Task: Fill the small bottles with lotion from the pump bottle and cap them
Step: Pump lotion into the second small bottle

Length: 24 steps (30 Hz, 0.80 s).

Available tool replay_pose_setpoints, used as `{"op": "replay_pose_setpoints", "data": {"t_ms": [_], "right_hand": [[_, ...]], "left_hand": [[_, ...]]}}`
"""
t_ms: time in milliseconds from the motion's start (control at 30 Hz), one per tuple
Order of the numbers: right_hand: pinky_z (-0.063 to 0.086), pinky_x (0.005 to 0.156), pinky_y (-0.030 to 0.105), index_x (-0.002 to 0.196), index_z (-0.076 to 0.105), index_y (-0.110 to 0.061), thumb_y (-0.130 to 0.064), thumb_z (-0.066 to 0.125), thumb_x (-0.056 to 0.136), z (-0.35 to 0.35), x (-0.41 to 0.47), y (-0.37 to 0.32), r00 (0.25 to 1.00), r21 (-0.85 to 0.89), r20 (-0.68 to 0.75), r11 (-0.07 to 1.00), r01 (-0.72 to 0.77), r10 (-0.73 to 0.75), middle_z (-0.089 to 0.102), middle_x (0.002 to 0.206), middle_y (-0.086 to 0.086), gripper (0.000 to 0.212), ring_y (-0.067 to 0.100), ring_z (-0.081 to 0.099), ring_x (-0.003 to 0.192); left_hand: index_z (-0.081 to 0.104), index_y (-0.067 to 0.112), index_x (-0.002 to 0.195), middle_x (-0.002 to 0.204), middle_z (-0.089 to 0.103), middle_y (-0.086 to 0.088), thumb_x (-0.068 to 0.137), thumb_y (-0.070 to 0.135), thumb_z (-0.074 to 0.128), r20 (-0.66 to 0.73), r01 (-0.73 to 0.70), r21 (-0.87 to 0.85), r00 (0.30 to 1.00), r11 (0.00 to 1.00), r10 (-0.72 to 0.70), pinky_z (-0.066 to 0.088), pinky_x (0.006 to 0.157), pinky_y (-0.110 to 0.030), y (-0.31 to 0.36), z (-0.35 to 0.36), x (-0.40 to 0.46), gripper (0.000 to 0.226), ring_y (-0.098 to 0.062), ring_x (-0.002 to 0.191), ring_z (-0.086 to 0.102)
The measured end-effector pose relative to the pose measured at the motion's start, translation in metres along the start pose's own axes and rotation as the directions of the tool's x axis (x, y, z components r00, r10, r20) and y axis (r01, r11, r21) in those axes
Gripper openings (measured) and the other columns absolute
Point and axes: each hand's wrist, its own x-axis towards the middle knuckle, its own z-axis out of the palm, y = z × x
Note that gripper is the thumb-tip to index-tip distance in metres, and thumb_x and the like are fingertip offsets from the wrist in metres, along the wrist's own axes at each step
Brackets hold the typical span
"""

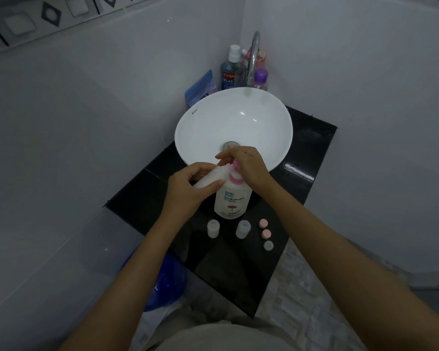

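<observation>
**Filling step, first small bottle**

Left hand: clamped on a small bottle, tilted, mouth at the spout.
Right hand: closed over the pump bottle head.
Below the hands: two open bottles, three caps.
Next, likely: press, then cap.

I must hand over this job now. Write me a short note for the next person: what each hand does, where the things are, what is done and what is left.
Left hand: holds one small bottle, tilted, its mouth at the pump spout.
Right hand: on the pink pump head of the pump bottle, which stands on the black counter in front of the sink.
Two more small bottles stand open near the counter's front edge.
Three loose caps lie in a row to their right.
Done: no bottle is capped; fill levels cannot be read.
Left: finish this bottle, fill any unfilled ones, cap all three.
</observation>
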Motion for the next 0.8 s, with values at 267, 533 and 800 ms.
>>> {"op": "replay_pose_setpoints", "data": {"t_ms": [267,533,800], "right_hand": [[0.046,0.067,0.012,0.089,0.072,0.002,-0.014,0.041,0.095,0.001,0.001,0.001,1.0,0.008,-0.021,1.0,-0.001,0.002,0.069,0.088,0.025,0.036,0.017,0.061,0.077],[0.048,0.067,0.017,0.089,0.071,0.006,-0.011,0.04,0.095,0.002,0.001,0.001,0.999,0.028,-0.041,1.0,0.004,-0.003,0.067,0.082,0.025,0.035,0.015,0.062,0.069],[0.048,0.058,0.012,0.086,0.069,0.009,-0.01,0.041,0.094,0.002,0.002,0.0,0.999,0.092,-0.035,0.995,-0.023,0.026,0.063,0.068,0.016,0.035,0.004,0.06,0.051]], "left_hand": [[0.064,0.022,0.115,0.101,0.067,0.003,0.074,0.027,0.078,-0.027,-0.051,0.161,0.998,0.986,0.056,0.053,0.075,-0.023,0.004,0.0,-0.001,0.043,-0.008,0.09,0.062],[0.066,0.016,0.105,0.099,0.068,0.003,0.074,0.021,0.078,-0.034,-0.08,0.195,0.995,0.978,0.089,0.056,0.075,-0.027,-0.001,0.009,-0.004,0.033,-0.01,0.088,0.064],[0.063,0.022,0.099,0.096,0.066,0.013,0.072,0.021,0.078,-0.013,-0.023,0.144,1.0,0.989,0.025,0.048,0.08,-0.009,-0.026,0.012,-0.025,0.031,0.003,0.094,0.061]]}}
